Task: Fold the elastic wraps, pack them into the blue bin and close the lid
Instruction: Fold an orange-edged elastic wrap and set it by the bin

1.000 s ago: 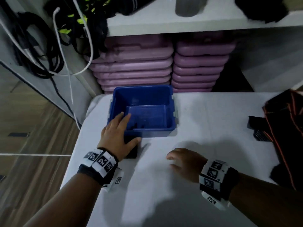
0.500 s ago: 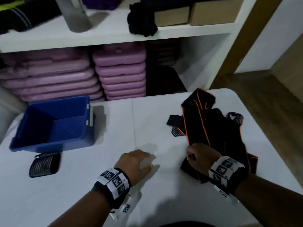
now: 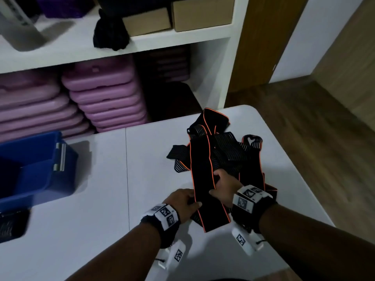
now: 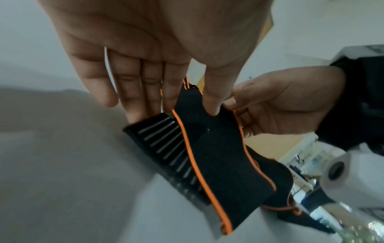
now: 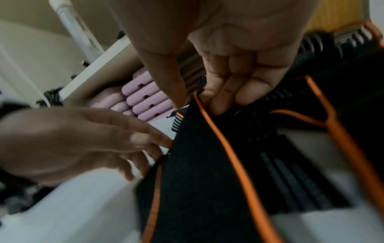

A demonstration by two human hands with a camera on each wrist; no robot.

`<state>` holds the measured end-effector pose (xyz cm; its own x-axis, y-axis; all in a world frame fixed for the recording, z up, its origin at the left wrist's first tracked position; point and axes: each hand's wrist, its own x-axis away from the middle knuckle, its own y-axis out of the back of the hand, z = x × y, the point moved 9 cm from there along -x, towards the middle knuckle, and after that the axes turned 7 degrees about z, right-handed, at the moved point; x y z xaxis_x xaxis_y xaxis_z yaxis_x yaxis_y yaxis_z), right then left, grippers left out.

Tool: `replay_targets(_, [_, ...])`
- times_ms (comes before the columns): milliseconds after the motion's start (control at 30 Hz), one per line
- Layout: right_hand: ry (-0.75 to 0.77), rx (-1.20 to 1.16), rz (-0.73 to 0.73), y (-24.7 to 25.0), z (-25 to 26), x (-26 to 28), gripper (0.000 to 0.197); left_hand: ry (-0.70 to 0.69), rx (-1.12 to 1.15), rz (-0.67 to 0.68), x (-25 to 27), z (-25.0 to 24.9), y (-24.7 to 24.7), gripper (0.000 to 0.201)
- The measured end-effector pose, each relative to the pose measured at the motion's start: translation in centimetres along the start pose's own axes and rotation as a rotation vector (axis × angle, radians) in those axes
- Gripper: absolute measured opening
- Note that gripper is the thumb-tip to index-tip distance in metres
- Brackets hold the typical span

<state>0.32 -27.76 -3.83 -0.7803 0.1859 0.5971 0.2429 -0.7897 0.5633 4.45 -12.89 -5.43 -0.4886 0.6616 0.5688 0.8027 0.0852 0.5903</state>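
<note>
A black elastic wrap with orange edging [image 3: 203, 175] lies lifted over a heap of black striped wraps [image 3: 231, 155] on the right of the white table [image 3: 101, 199]. My right hand [image 3: 221, 185] grips the wrap's right edge, fingers curled under it [image 5: 220, 98]. My left hand [image 3: 182, 201] pinches its left edge between thumb and fingers [image 4: 187, 105]. The blue bin [image 3: 36, 169] stands open at the far left. A folded black wrap [image 3: 12, 224] lies on the table in front of the bin.
White shelving behind the table holds stacked pink cases [image 3: 105, 98], cardboard boxes [image 3: 203, 13] and a black cloth [image 3: 110, 33]. The table's rounded right corner drops to wooden floor [image 3: 314, 159].
My left hand moved right from the bin to the wrap pile and took the wrap's left edge. The right hand lifted the orange-edged wrap. My view swung right.
</note>
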Motion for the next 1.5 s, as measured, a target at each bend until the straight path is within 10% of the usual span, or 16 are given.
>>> replay_targets(133, [0.07,-0.097,-0.021,-0.5,1.7,0.2,0.013,0.06,0.197,-0.079,0.4,0.6,0.3,0.033])
replay_targets(400, [0.166,-0.776,0.086,1.2,5.0,1.8,0.015,-0.218,0.729,-0.31,4.8,-1.9,4.6,0.083])
replay_targets(600, [0.365,-0.753,0.358,0.1,8.7,4.4,0.02,-0.176,1.304,-0.306,5.2,-1.8,6.6,0.057])
replay_targets(800, [0.297,-0.5,0.502,-1.9,7.3,4.7,0.032,-0.232,0.859,-0.459,7.1,-2.1,9.2,0.04])
replay_targets(1000, [0.166,-1.165,0.446,-0.4,6.7,3.3,0.049,-0.385,0.594,-0.333,9.8,-6.3,7.0,0.052])
replay_targets(1200, [0.421,-1.091,0.325,2.1,9.8,4.0,0.034,-0.247,0.913,-0.384,9.6,-3.1,6.7,0.092])
replay_targets(1333, [0.465,-0.804,0.45,0.1,11.3,5.2,0.032,-0.226,1.187,-0.373,8.6,-1.5,8.3,0.058])
replay_targets(1500, [0.242,-0.863,0.33,-0.3,9.6,3.0,0.018,-0.193,0.965,-0.507,9.2,-0.3,10.5,0.041])
